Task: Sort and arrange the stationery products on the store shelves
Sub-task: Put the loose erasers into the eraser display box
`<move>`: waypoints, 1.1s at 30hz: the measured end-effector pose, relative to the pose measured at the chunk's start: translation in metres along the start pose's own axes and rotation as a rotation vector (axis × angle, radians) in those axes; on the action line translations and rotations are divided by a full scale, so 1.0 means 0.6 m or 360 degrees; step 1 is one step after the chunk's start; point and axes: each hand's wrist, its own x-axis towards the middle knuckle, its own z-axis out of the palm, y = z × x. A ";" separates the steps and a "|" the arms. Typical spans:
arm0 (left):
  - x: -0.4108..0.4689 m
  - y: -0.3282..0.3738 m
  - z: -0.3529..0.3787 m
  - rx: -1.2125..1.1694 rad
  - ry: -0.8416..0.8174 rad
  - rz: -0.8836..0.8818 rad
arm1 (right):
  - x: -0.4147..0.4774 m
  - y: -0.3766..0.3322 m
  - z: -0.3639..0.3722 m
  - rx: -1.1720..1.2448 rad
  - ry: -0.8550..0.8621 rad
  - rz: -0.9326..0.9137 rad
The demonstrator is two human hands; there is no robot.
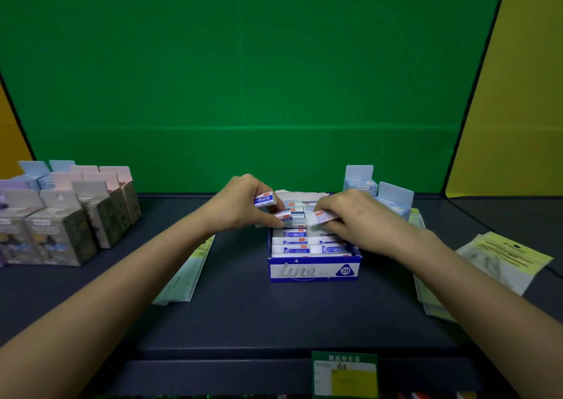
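Left hand (243, 205) grips two erasers (264, 200), right hand (353, 215) pinches another eraser (322, 217) above the display box (313, 270); crowded left grip may drop one.

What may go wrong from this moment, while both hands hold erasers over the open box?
1. The left hand seems to grip two pieces at once, an upper eraser and a lower eraser; one might slip out.
2. The right hand pinches a tilted eraser; put down like this, it may disturb the neat rows in the display box.
3. The right hand appears close to the pale blue cartons and might knock them over.
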 end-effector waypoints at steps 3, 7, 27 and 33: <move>0.008 0.004 0.006 0.0068 -0.0014 0.0016 | -0.008 0.005 -0.007 0.0095 0.0140 0.0047; 0.020 0.012 0.018 0.0156 -0.0024 0.0068 | -0.013 0.014 -0.016 0.0094 0.0166 0.0077; 0.017 0.002 0.045 0.0386 -0.0077 0.0168 | -0.025 0.016 -0.018 0.0169 -0.0091 0.0134; 0.008 0.011 0.030 0.0397 -0.0136 0.0201 | -0.024 0.014 -0.014 0.0182 -0.0151 0.0007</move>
